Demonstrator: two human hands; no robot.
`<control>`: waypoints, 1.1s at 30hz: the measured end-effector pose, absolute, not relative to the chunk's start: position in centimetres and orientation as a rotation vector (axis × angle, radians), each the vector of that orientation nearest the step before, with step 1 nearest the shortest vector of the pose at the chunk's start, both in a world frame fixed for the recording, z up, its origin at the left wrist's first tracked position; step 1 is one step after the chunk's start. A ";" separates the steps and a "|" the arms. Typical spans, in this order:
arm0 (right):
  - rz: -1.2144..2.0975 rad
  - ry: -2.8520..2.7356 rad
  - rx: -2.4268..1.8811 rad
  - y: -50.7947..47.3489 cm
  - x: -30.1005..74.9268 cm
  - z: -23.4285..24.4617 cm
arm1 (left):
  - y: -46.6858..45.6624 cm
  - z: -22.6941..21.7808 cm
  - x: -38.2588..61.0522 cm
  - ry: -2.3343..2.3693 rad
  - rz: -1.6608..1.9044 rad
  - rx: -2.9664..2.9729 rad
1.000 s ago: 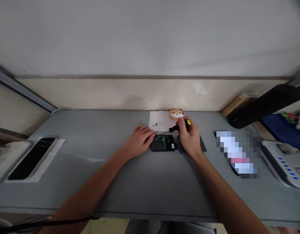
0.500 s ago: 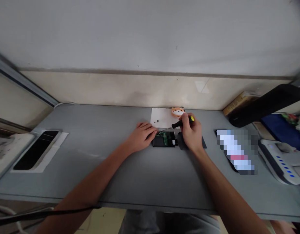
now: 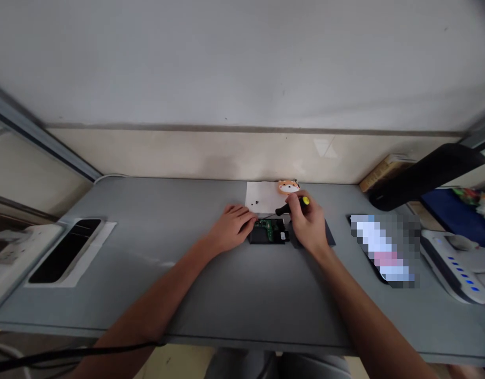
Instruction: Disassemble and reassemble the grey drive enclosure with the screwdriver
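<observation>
A small black device with an exposed green circuit board lies on the grey desk. My left hand rests flat against its left edge, fingers together and stretched toward it. My right hand is closed round a screwdriver with a black handle and yellow cap, its thin shaft slanting down-left to the board's far left corner. A dark flat cover lies under my right hand.
A white paper sheet with several tiny dark screws lies behind the device, an orange animal figure at its right corner. A dark cable slot is at the left. A black lamp head, a book and a white-blue appliance are on the right.
Only the camera shifted slightly; both hands stay at the device with the screwdriver tip on the board.
</observation>
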State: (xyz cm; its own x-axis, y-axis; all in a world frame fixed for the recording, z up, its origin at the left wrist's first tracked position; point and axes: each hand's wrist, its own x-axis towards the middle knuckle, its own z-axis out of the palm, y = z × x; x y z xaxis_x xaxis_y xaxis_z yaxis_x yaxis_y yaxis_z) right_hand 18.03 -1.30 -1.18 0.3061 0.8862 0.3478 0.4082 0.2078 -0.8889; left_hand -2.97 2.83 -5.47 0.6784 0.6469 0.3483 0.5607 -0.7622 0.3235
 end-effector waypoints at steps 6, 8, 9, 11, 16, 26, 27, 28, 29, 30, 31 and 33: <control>0.447 -1.421 -1.382 -1.4 17.2 -0.7 | 3.0 -5.8 -2.9 0.969 0.696 2.663; 0.448 -1.471 -1.358 -1.2 16.7 -0.3 | 3.0 -5.8 -2.9 0.965 0.704 2.651; 0.442 -1.500 -1.349 -1.1 16.4 -0.1 | 3.0 -5.7 -2.9 0.961 0.705 2.648; 0.403 -1.557 -1.355 -0.6 15.9 0.4 | 3.0 -5.6 -2.9 0.957 0.703 2.648; 0.213 -1.506 -1.511 1.0 14.8 1.0 | 2.8 -5.4 -2.9 0.946 0.694 2.656; 0.818 -1.154 -1.005 2.1 14.2 -1.4 | 3.2 -6.0 -2.9 0.943 0.688 2.634; 0.846 -1.131 -0.992 2.2 14.3 -1.5 | 3.2 -6.1 -2.9 0.941 0.688 2.636; 0.873 -1.113 -0.974 2.3 14.4 -1.5 | 3.2 -6.0 -2.9 0.937 0.691 2.640; 0.904 -1.095 -0.954 2.3 14.5 -1.4 | 3.2 -6.0 -2.9 0.933 0.693 2.642; 0.937 -1.083 -0.941 2.3 14.6 -1.2 | 3.2 -5.9 -2.9 0.929 0.689 2.644; 0.965 -1.072 -0.940 2.2 14.7 -1.0 | 3.1 -5.7 -3.0 0.923 0.680 2.645; 1.003 -1.070 -0.956 1.9 15.1 -0.3 | 3.0 -5.5 -3.1 0.921 0.655 2.647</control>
State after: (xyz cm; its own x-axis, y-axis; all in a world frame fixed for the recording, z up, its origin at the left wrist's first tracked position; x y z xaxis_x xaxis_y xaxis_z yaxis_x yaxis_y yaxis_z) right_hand 15.09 1.88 -0.35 0.1723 0.9572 0.2324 -0.1699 0.2613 -0.9502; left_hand -3.07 3.05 -5.49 0.6972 0.6375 0.3280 0.5191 -0.7644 0.3823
